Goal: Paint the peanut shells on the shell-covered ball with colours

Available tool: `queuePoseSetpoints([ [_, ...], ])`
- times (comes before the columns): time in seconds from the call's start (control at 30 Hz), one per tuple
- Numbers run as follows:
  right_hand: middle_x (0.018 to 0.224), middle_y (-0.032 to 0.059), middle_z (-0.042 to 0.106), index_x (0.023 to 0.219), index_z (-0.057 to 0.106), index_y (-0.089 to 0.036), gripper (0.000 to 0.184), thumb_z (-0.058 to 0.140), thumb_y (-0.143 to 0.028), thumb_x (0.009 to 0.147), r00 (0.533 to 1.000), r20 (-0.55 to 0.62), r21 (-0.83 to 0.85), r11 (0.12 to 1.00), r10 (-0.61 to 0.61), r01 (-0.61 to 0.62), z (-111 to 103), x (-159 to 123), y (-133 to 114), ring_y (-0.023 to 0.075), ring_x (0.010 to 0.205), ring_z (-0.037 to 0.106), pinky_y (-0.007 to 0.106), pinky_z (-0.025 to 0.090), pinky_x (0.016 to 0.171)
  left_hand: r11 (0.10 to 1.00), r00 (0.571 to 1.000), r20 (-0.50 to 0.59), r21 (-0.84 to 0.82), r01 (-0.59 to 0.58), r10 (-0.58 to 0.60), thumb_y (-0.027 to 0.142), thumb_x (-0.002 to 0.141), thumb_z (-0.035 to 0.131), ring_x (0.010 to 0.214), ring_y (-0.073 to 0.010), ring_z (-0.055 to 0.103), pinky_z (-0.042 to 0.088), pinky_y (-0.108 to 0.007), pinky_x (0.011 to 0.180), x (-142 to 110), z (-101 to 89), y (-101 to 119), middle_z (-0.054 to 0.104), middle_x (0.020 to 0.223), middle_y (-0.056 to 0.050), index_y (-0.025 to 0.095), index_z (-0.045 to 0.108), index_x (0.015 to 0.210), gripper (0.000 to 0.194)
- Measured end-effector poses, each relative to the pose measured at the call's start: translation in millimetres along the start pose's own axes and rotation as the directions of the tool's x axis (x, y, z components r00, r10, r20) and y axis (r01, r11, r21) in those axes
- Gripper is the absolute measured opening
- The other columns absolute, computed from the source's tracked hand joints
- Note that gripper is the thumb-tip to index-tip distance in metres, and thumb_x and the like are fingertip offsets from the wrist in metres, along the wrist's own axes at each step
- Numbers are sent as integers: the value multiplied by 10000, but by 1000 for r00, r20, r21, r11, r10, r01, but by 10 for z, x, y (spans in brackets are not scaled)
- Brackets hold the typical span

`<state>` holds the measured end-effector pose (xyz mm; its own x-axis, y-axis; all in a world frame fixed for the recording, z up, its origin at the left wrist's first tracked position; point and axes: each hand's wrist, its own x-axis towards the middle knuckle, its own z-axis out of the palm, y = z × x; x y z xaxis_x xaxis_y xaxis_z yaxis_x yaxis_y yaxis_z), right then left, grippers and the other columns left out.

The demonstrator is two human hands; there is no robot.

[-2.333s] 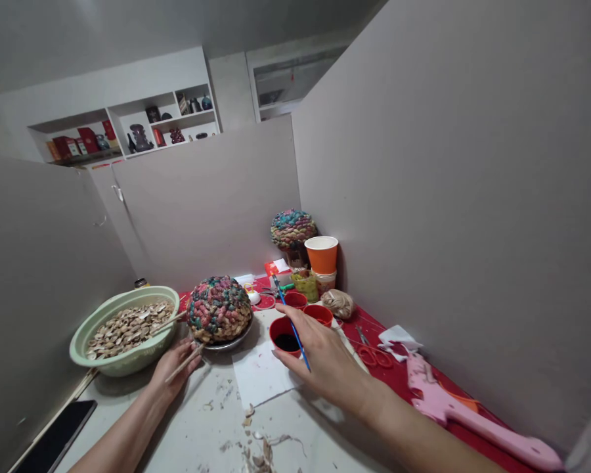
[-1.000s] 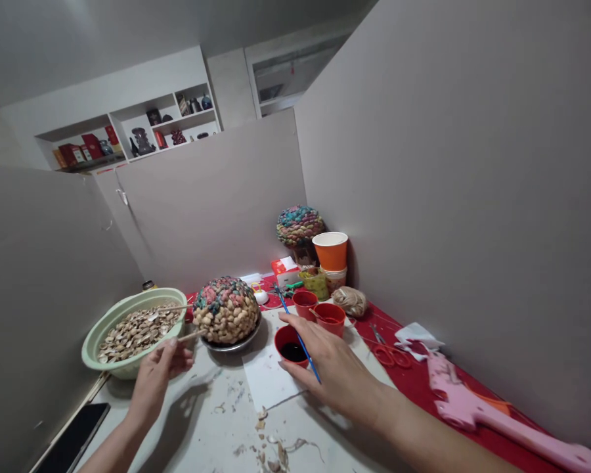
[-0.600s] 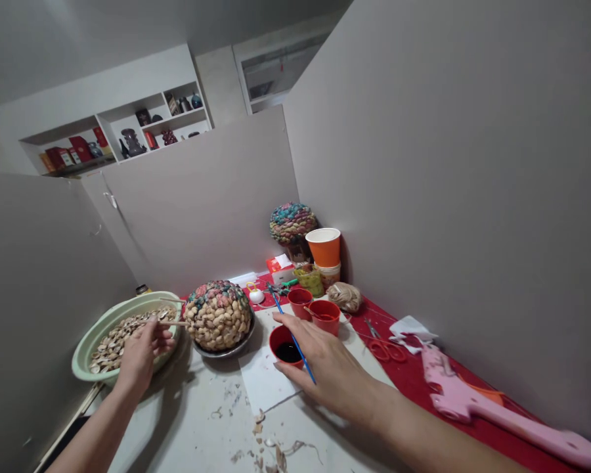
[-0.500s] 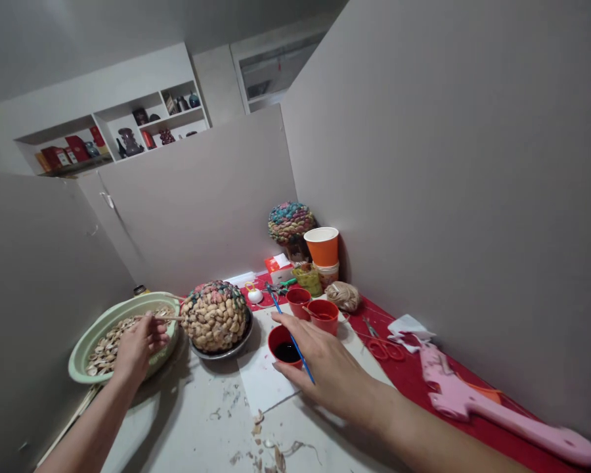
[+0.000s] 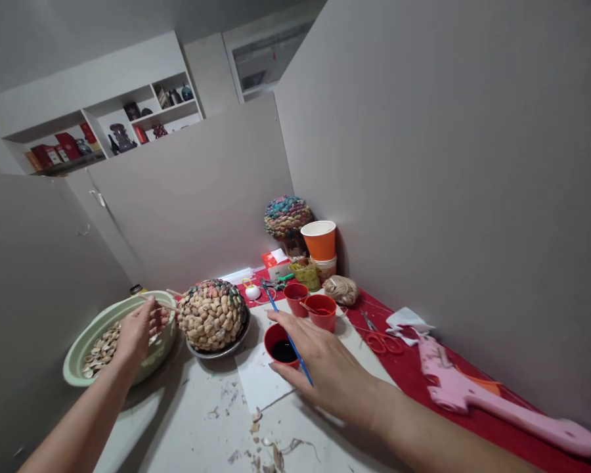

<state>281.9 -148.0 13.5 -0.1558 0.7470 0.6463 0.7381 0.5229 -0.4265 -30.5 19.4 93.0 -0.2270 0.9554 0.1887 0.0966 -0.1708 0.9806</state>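
Note:
My left hand hovers over the pale green bowl of pistachio shells, fingers closed round a thin wooden stick that points toward the shell-covered dome on its metal plate. My right hand lies flat on the table with fingers stretched, a blue paintbrush held between them, its tip reaching back past a red cup of dark paint. The hand's fingertips touch that cup.
Two more red cups, an orange paper cup, a twine ball and a second coloured shell dome stand at the back right. Orange scissors and a pink cut-out lie on red cloth. Grey partition walls enclose the table.
My left hand has moved left with the stick, from beside the dome's plate to over the green bowl. The dome now shows its unpainted side. My right hand has stayed put.

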Motion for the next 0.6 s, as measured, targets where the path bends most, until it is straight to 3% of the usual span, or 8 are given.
queuePoseSetpoints([
  [0.1, 1436, 224, 673, 1458, 519, -105, 610, 707, -143, 880, 1000, 1, 1, 1000, 4, -4, 4, 0, -5, 342, 1326, 665, 541, 579, 1096, 998, 999, 9, -61, 36, -35, 344, 810, 788, 515, -116, 687, 551, -189, 496, -145, -78, -82, 746, 727, -34, 122, 703, 896, 253],
  [0.23, 1448, 226, 665, 1476, 510, -111, 618, 694, -155, 887, 1000, -4, 4, 1000, -2, 2, 35, -14, 17, 349, 1341, 656, 556, 574, 1100, 993, 998, -62, -120, -3, -4, 502, 653, 899, 535, -111, 674, 559, -182, 516, -449, -218, -246, 745, 729, 9, 154, 688, 994, 531],
  [0.37, 1441, 229, 668, 1490, 507, -130, 622, 671, -170, 892, 1000, -18, 19, 1000, -12, 12, 79, -28, 37, 354, 1313, 676, 567, 587, 1076, 992, 999, -17, -116, -52, 50, 609, 608, 938, 591, -127, 673, 587, -207, 581, -846, -276, -409, 750, 761, 20, 183, 716, 1062, 661],
  [0.47, 1434, 223, 676, 1486, 513, -148, 612, 668, -185, 895, 1000, -21, 22, 1000, -15, 16, 97, -37, 22, 354, 1309, 679, 566, 591, 1067, 978, 972, 116, 7, -206, 204, 622, 786, 833, 664, -150, 684, 597, -233, 653, -1142, -224, -512, 764, 799, -16, 182, 731, 1034, 515],
  [0.53, 1435, 225, 675, 1478, 515, -143, 605, 670, -191, 895, 1000, -14, 25, 1000, -15, 15, 97, -46, -6, 352, 1311, 679, 565, 588, 1071, 969, 937, 285, 80, -235, 204, 591, 855, 777, 750, -193, 721, 613, -282, 716, -1312, -141, -575, 781, 855, -51, 185, 736, 1051, 452],
  [0.6, 1433, 226, 676, 1475, 511, -136, 608, 678, -196, 893, 1000, 2, 42, 999, -6, 6, 86, -57, -48, 345, 1314, 678, 555, 582, 1082, 954, 869, 460, 131, -268, 181, 505, 885, 756, 1034, -268, 744, 605, -369, 923, -1451, -22, -638, 791, 1114, -113, 194, 706, 1209, 453],
])
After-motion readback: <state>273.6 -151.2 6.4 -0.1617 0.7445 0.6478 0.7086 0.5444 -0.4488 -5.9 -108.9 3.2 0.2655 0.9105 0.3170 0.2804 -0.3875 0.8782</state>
